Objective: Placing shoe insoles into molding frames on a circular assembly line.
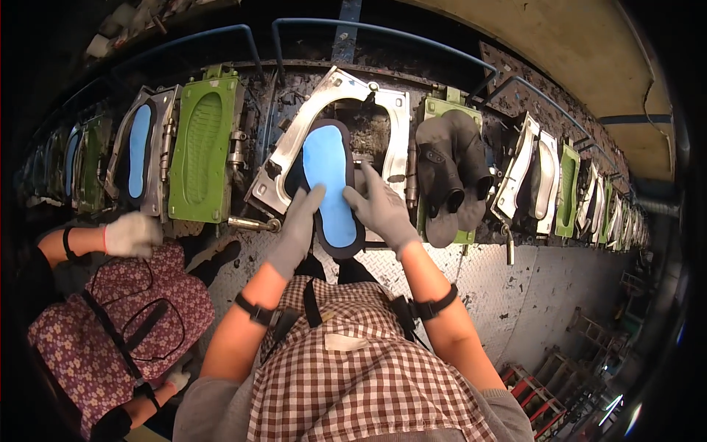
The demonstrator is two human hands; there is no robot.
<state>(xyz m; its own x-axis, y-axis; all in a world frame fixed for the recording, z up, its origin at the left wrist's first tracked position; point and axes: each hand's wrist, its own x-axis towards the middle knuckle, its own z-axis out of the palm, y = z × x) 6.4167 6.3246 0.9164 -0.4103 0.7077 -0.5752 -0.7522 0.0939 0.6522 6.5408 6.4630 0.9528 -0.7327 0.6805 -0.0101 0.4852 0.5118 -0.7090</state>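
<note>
In front of me a shoe sole [328, 169] with a bright blue face and a black rim stands lengthwise over an opened silver metal mould frame [401, 132]. My left hand [296, 228], in a grey glove, grips its left edge, the thumb on the blue face. On the opposite edge my right hand [384, 210], also gloved, holds it with the thumb at the rim and the fingers along the side. The fingers behind the sole are hidden. Just right of the frame, dark grey shoe uppers [449, 158] lie on a green mould plate [433, 109].
A row of moulds runs left and right, with a green mould plate [200, 155] and another blue-faced sole [140, 151] at left. A blue rail [390, 33] passes behind. At my left a co-worker in a flowered apron [147, 309] has a gloved hand [132, 236] near the moulds.
</note>
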